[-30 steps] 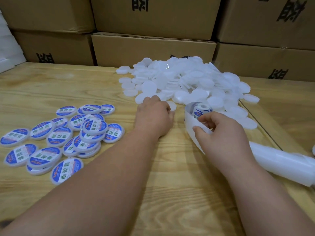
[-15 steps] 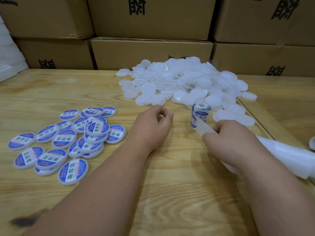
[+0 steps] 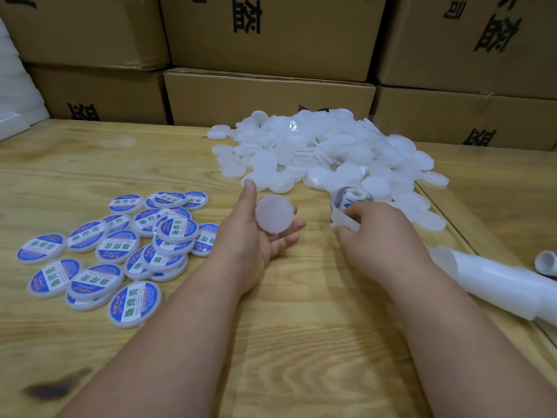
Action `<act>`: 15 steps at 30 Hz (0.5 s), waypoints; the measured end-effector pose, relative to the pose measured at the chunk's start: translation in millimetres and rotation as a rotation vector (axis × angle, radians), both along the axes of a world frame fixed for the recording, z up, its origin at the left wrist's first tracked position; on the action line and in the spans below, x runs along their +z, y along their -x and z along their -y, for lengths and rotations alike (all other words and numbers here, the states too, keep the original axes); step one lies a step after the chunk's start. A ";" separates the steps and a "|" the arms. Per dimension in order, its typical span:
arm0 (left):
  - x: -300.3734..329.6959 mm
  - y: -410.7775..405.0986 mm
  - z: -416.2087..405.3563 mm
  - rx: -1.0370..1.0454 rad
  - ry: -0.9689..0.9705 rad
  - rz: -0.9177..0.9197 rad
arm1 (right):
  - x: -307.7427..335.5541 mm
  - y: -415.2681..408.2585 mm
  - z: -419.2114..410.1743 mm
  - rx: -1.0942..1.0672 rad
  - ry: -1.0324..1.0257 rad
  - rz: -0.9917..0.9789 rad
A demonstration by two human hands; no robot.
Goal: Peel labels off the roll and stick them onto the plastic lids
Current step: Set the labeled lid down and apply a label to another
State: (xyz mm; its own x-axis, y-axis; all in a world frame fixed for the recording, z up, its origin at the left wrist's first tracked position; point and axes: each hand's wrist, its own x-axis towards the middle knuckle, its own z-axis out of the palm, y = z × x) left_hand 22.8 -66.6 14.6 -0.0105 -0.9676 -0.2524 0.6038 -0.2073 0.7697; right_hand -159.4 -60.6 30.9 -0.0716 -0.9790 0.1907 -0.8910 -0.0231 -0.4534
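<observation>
Left hand point(image 3: 256, 236) palm-up, fingers spread, blank lid point(image 3: 274, 214) resting on them; light, stiff, slippery. Right hand point(image 3: 373, 227) fingers pinch label roll point(image 3: 349, 203) at 3 o'clock; peel flimsy label by edge.

stacked cardboard boxes point(image 3: 271, 95) with black printed characters fill the top of the frame, behind a wooden table point(image 3: 301, 342); white foam point(image 3: 15, 101) at upper left.

The scene is evenly and softly lit from above, with only faint shadows cast on the wooden table point(image 3: 301, 327). A small glare spot is seen on the lid pile point(image 3: 291, 125). Straight edges are bowed by wide-angle distortion, and slight motion blur is noted throughout.
</observation>
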 end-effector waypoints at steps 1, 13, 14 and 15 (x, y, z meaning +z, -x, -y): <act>-1.5 0.5 0.4 -0.003 0.003 0.001 | -3.3 2.0 -0.2 0.013 0.005 0.033; -19.5 30.0 -6.7 0.117 0.386 0.843 | -13.5 18.2 -4.3 0.039 0.031 0.413; -20.6 31.8 -6.7 0.112 0.397 0.884 | -13.4 17.4 -4.8 0.055 0.034 0.406; -21.1 33.1 -7.1 0.109 0.404 0.906 | -13.6 16.6 -5.4 0.074 0.035 0.399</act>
State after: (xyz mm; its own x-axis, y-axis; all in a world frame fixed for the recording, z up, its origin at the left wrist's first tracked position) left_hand -10.3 -59.4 -6.6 0.1173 -0.9668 0.2270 -0.2459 0.1932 0.9498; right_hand -176.0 -55.2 17.3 -0.0767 -0.9778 0.1952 -0.6405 -0.1018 -0.7612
